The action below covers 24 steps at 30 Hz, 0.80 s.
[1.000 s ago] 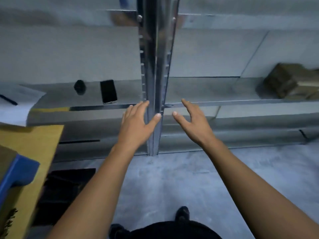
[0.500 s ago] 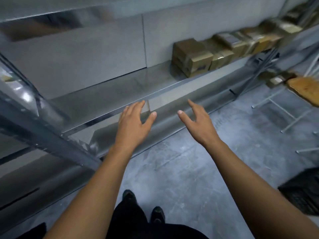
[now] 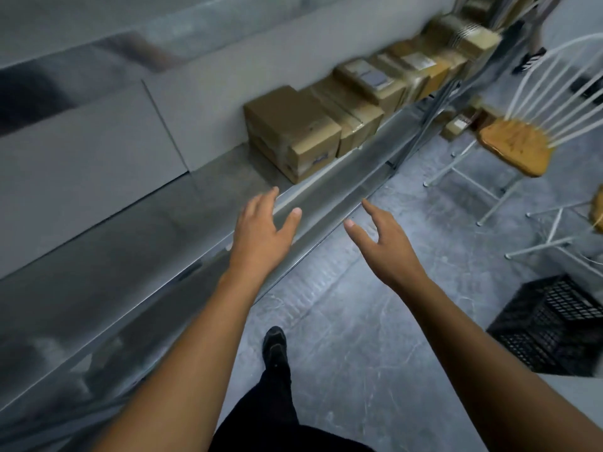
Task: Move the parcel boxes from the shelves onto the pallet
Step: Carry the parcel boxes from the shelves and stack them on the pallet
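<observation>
Hands: left hand (image 3: 264,228), right hand (image 3: 385,246) spread, empty | boxy cardboard parcels (image 3: 293,132) | steel shelf (image 3: 137,243)

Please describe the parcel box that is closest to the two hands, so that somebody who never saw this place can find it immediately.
Look at the long metal shelf along the grey wall, where a row of brown cardboard boxes runs away to the right. The nearest box is the first in that row, just beyond the open left hand. Unlike its neighbours, its top is plain, and bare shelf lies on its near side.
</observation>
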Each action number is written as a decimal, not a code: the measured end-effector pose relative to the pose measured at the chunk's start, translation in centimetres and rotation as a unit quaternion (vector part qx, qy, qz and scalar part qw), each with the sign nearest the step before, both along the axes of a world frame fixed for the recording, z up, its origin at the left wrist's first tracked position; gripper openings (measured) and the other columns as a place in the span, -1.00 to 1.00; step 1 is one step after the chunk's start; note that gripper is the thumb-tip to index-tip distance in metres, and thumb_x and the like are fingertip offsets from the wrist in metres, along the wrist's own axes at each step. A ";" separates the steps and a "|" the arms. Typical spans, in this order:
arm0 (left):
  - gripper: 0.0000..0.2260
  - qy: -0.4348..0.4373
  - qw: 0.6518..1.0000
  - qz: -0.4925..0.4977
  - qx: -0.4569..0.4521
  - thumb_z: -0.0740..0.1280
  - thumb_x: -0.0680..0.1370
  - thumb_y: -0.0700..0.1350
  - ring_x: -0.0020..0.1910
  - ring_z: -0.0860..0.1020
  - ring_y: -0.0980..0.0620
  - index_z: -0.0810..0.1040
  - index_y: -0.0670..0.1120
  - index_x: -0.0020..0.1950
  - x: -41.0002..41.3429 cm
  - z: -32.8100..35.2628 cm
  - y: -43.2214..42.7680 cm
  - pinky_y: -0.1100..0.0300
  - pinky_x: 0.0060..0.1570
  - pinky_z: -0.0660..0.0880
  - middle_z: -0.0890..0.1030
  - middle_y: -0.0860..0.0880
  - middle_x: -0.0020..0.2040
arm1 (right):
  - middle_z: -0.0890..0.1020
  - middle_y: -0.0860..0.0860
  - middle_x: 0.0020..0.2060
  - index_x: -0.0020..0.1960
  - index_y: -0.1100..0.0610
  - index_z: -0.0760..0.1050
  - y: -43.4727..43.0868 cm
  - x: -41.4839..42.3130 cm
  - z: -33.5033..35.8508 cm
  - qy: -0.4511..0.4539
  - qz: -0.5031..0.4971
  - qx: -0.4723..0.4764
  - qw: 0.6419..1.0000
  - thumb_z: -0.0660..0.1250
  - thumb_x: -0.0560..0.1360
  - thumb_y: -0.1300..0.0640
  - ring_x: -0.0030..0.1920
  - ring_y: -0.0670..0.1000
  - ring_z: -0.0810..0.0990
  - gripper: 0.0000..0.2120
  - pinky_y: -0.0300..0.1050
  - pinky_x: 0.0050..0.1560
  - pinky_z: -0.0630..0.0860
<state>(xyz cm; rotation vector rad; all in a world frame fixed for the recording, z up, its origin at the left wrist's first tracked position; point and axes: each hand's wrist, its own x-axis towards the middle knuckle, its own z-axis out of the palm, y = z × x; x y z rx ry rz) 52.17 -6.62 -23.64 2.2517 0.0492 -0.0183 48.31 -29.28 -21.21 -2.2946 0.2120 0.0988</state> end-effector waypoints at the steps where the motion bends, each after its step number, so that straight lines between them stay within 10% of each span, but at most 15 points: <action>1: -0.41 0.001 1.000 0.001 -0.007 0.30 0.65 0.19 0.57 0.30 -0.11 0.32 0.00 0.63 2.0 -0.1 -0.3 -0.08 0.55 0.26 0.34 -0.12 0.58 | 0.34 -0.05 0.61 0.66 -0.04 0.24 -0.2 1.5 0.1 0.000 -0.002 -0.006 1.000 0.27 0.63 -0.32 0.61 0.00 0.28 -0.30 0.13 0.58 0.29; 12: -0.39 0.038 0.999 -0.015 0.017 0.27 0.64 0.25 0.62 0.17 -0.29 0.22 0.17 0.66 15.6 -2.5 -4.0 -0.05 0.57 0.22 0.15 -0.32 0.64 | 0.33 -0.05 0.61 0.66 -0.04 0.23 -0.4 13.2 -0.9 0.012 -0.010 -0.012 1.000 0.26 0.63 -0.33 0.60 -0.03 0.28 -0.29 -0.13 0.44 0.22; 24: -0.53 0.023 0.978 0.181 -0.100 0.36 0.63 0.17 0.36 0.52 -0.12 0.37 -0.03 0.43 15.1 -4.4 -6.8 0.18 0.19 0.40 0.52 -0.09 0.41 | 0.47 0.14 0.48 0.59 0.12 0.35 -0.4 24.8 -1.5 0.029 0.128 -0.019 0.991 0.26 0.62 -0.34 0.52 0.17 0.36 -0.27 0.24 0.49 0.38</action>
